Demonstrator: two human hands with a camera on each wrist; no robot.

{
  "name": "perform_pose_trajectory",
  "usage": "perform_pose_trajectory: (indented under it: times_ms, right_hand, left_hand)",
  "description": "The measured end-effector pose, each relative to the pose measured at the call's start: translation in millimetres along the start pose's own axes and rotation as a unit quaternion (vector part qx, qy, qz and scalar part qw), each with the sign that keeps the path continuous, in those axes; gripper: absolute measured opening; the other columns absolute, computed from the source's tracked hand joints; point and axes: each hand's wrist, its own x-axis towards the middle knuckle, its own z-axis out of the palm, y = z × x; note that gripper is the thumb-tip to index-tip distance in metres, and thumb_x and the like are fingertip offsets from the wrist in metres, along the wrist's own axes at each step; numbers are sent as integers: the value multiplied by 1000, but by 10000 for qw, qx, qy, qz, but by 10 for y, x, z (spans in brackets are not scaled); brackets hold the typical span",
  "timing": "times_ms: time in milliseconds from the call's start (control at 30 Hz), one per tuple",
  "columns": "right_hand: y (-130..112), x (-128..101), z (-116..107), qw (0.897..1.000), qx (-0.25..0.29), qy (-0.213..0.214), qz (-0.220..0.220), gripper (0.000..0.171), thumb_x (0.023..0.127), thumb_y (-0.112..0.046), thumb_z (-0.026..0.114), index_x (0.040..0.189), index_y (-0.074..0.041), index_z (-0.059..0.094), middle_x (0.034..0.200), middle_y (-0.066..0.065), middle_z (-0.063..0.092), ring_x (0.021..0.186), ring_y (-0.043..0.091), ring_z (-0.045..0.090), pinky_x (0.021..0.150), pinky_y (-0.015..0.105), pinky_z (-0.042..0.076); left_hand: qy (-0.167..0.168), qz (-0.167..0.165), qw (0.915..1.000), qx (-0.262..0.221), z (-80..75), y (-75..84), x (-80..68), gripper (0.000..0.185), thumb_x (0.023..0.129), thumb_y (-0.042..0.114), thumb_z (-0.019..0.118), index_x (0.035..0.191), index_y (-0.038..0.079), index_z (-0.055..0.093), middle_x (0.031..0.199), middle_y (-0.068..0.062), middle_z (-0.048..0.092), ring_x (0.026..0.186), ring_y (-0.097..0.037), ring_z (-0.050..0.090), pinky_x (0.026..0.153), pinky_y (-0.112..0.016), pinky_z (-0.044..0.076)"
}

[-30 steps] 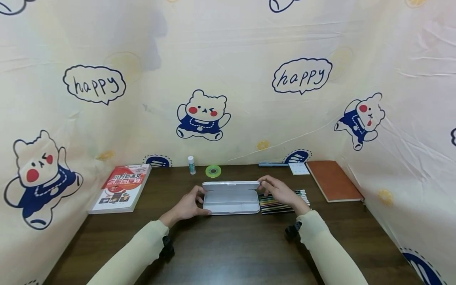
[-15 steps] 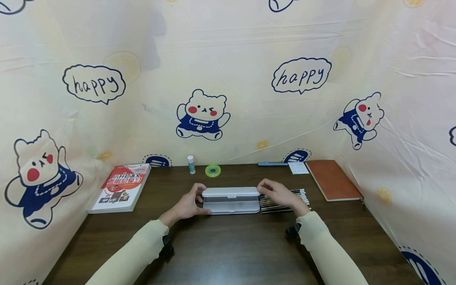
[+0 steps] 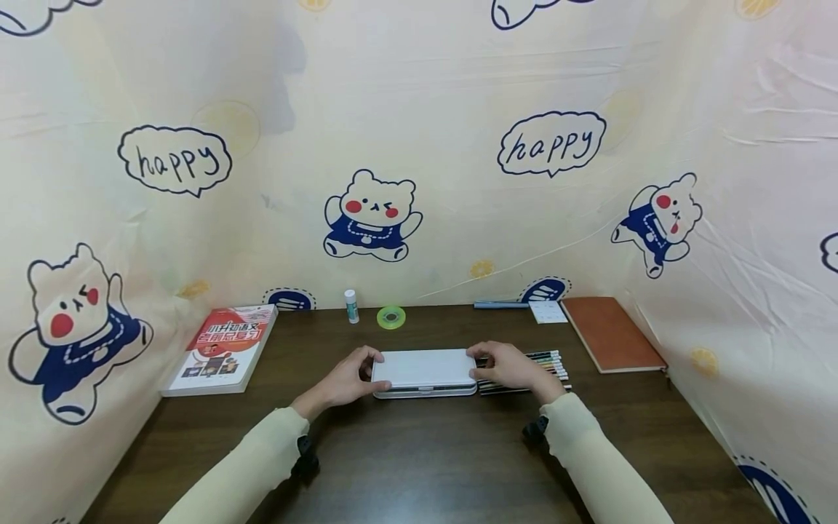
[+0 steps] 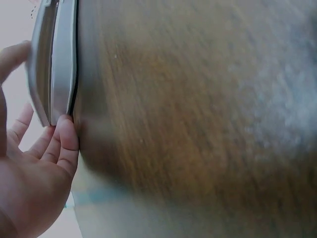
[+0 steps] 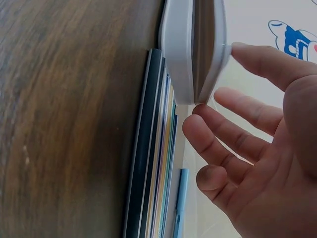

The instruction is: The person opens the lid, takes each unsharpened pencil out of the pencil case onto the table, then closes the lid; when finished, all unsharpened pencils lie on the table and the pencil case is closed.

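A white pencil case (image 3: 424, 368) lies on the table with its lid lowered almost flat. Both wrist views show a narrow gap between the lid and the base (image 4: 63, 64). My left hand (image 3: 345, 380) holds the left end, thumb on the lid and fingertips against the end of the case. At the right end, my right hand (image 3: 513, 366) holds the lid (image 5: 214, 54) by its corner, thumb on top and fingertips at the edge. Beside this end lies a row of pencils (image 5: 157, 148), partly hidden by the right hand in the head view. The inside of the case is hidden.
Behind the case stand a glue stick (image 3: 351, 306) and a roll of green tape (image 3: 391, 317). A book (image 3: 222, 349) lies at the left. Toward the right are a blue pen (image 3: 500, 305), a paper slip (image 3: 548, 312) and a brown notebook (image 3: 614, 335).
The lid, raised earlier, has swung down toward me over the base. My right hand has moved slightly nearer with it. The left hand stays at the left end.
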Motion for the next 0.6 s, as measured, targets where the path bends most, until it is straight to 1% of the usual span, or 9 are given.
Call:
perform_pose_trajectory:
  times_ms: [133,300,533,600]
  right_hand:
    - [-45,6,9,9995,-304,58,-50,45,90,-30,75,131,-13,64,127,8,67,97,18,61,91,42,52]
    - [-68,3,29,9989,-442,74,102,46,89,-31,75,131,-15,64,129,6,65,100,17,61,95,43,51]
    - [-65,-8,64,9987,-435,131,229,46,88,-33,77,130,-18,65,127,3,66,91,13,57,90,39,52]
    - [-63,-12,68,9986,-452,146,229,47,87,-33,77,130,-18,65,126,3,66,91,12,57,89,38,52]
  left_hand:
    - [28,106,9999,108,6,7,9,50,79,39,84,116,20,56,121,-5,54,100,-19,54,86,-36,46]
    - [17,117,9998,160,12,9,14,50,77,39,86,113,21,57,125,-7,54,103,-20,55,89,-39,48]
    - [23,107,9999,123,28,-1,-2,50,76,39,87,112,21,56,126,-7,53,105,-22,56,92,-42,49]
    - [31,137,9998,123,27,8,-7,50,76,38,87,112,21,56,126,-7,53,105,-22,55,92,-42,49]
